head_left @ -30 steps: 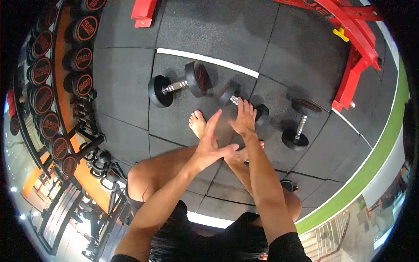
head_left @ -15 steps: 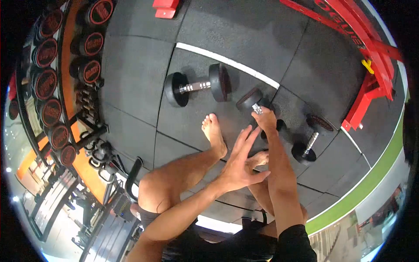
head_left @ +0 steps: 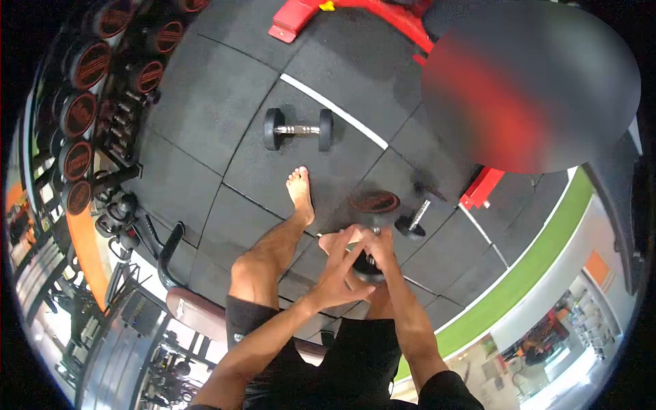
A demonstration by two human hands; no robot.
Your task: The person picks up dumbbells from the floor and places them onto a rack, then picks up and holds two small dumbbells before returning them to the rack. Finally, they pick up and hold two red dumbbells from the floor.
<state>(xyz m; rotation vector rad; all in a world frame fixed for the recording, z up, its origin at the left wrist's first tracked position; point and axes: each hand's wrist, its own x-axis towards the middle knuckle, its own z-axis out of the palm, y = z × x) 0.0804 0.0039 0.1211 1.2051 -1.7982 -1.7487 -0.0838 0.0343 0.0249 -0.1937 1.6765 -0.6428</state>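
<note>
My right hand is wrapped around the handle of a black round-headed dumbbell, held close in front of my lower leg. One end of it points away from me, and the nearer end is partly hidden behind my hands. My left hand is open beside it, thumb and fingers spread, fingertips overlapping the right hand and the dumbbell in this view. Another dumbbell with a silver handle lies on the floor beyond my bare foot. A third dumbbell lies to the right of the held one.
A rack of dumbbells runs along the left, with kettlebells near its lower end. Red rack feet stand on the black mat floor. A padded bench is by my knee. A blurred oval covers the upper right.
My right hand has brought the dumbbell up from the floor and in toward my legs. My left hand has moved along, staying beside it. The head view has shifted.
</note>
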